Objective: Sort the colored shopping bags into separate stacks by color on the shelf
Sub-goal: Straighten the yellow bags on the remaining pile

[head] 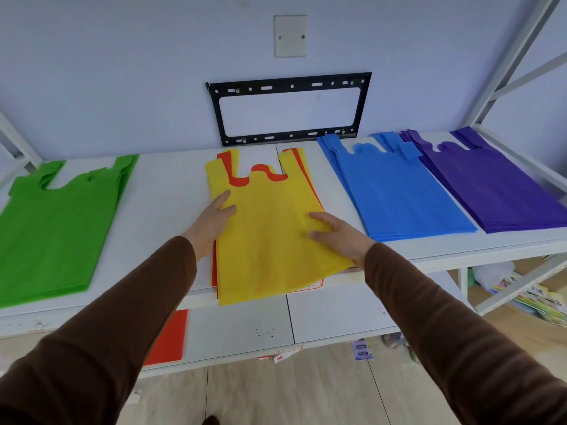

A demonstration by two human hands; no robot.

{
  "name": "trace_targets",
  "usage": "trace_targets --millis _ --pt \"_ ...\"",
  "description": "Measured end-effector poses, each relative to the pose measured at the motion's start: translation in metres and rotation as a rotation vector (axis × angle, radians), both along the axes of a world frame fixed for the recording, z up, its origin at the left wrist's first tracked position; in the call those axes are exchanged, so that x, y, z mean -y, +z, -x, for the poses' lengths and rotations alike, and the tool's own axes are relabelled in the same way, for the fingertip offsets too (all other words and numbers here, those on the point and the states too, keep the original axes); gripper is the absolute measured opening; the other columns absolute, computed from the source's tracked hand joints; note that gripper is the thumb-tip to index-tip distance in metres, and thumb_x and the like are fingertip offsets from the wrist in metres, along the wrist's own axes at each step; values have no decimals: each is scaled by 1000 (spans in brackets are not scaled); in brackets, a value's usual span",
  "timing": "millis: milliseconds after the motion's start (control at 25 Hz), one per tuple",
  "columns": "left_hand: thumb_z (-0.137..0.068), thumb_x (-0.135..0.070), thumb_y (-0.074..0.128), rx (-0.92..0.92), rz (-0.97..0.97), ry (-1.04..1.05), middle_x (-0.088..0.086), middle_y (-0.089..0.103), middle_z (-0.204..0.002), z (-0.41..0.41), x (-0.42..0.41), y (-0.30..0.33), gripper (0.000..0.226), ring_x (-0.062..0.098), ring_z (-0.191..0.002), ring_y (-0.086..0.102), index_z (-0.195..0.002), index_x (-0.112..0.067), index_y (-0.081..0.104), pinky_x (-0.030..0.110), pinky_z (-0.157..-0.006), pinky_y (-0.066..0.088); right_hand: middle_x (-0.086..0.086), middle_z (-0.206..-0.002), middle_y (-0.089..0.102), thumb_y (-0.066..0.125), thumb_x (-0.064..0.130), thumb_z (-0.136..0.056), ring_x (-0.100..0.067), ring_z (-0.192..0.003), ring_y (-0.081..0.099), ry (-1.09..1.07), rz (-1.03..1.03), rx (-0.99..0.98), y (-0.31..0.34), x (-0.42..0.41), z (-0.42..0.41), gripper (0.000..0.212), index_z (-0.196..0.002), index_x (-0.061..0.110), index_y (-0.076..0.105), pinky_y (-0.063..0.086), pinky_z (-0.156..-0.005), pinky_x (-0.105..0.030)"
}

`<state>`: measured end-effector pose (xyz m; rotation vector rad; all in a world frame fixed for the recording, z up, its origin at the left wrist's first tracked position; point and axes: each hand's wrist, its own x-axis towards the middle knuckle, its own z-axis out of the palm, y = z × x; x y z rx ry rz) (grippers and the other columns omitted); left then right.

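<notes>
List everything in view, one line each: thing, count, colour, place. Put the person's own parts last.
green bags: one stack, green, left end of the upper shelf
yellow bag: one on top, yellow, shelf centre, overhanging the front edge
orange bags: count unclear, orange, under the yellow bag
blue bags: one stack, blue, right of centre
purple bags: one stack, purple, far right
orange sheet: one, orange, lower shelf
upper shelf: one, white
mounting bracket: one, black, on the wall
wall plate: one, off-white, above the bracket
left hand: flat on the yellow bag's left edge
right hand: flat on the yellow bag's right side
sleeves: two, brown
</notes>
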<state>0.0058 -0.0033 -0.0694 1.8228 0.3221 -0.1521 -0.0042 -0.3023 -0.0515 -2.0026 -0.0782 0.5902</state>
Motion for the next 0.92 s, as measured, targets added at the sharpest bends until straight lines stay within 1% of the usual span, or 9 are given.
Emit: trace_targets --millis 40,80,200,360,520,640,760,840,920 --pt "-98 -24 55 0 63 -6 -3 24 -160 1 -4 -3 60 23 -142 33 -150 -41 30 44 -116 32 1 -139 46 64 32 -91 -29 -116 56 13 -35 -35 -1 3 0 56 -142 37 41 49 -101 -46" --pt "-95 -20 60 4 101 -6 -2 30 -158 1 -8 -7 61 23 -139 40 -147 -41 36 44 -112 37 1 -138 47 67 29 -90 -29 -116 56 37 -46 -41 -1 4 2 57 -141 37 44 50 -100 -46" --pt "-94 -8 61 8 74 -25 1 43 -150 2 -7 -6 61 23 -122 56 -145 -35 43 40 -98 52 -1 -138 47 64 13 -91 -28 -114 55 71 -7 19 0 0 3 52 -137 35 52 50 -98 -40" --pt "-97 -4 54 8 14 -8 8 44 -149 -2 -3 16 58 26 -121 56 -149 -22 39 39 -96 51 -5 -140 49 62 7 -90 -27 -112 58 22 -20 83 11 -9 10 56 -138 35 52 49 -101 -42" --pt "-98 -7 54 122 44 -2 2 49 -144 34 -14 51 57 19 -116 59 -149 -24 38 33 -94 51 1 -138 52 60 7 -91 -21 -110 59 -23 -95 224 31 -13 46 57 -137 40 51 51 -97 -35" --pt "-98 -7 53 230 115 -37 -5 46 -144 90 -25 63 59 11 -118 56 -151 -27 34 25 -92 49 5 -140 51 60 6 -91 -20 -114 58 -24 -155 296 40 -17 98 58 -135 43 52 50 -98 -36" --pt "-95 -6 57 284 94 -105 -9 39 -150 161 -37 53 68 12 -127 50 -150 -38 31 31 -101 47 7 -142 51 61 2 -88 -17 -117 59 -42 -224 304 31 -21 171 63 -135 44 52 50 -99 -35" --pt "-92 -8 61 275 16 -137 -9 31 -156 213 -47 33 74 14 -138 40 -147 -48 31 40 -111 39 10 -143 50 61 -2 -87 -12 -117 59 -44 -230 283 17 -27 228 68 -136 44 50 51 -97 -31" --pt "-90 -6 63 232 -11 -151 -9 22 -161 266 -53 10 80 12 -145 28 -147 -49 29 42 -117 31 10 -143 50 61 -4 -87 -10 -116 60 -60 -214 216 -6 -30 280 71 -138 43 48 51 -98 -32"
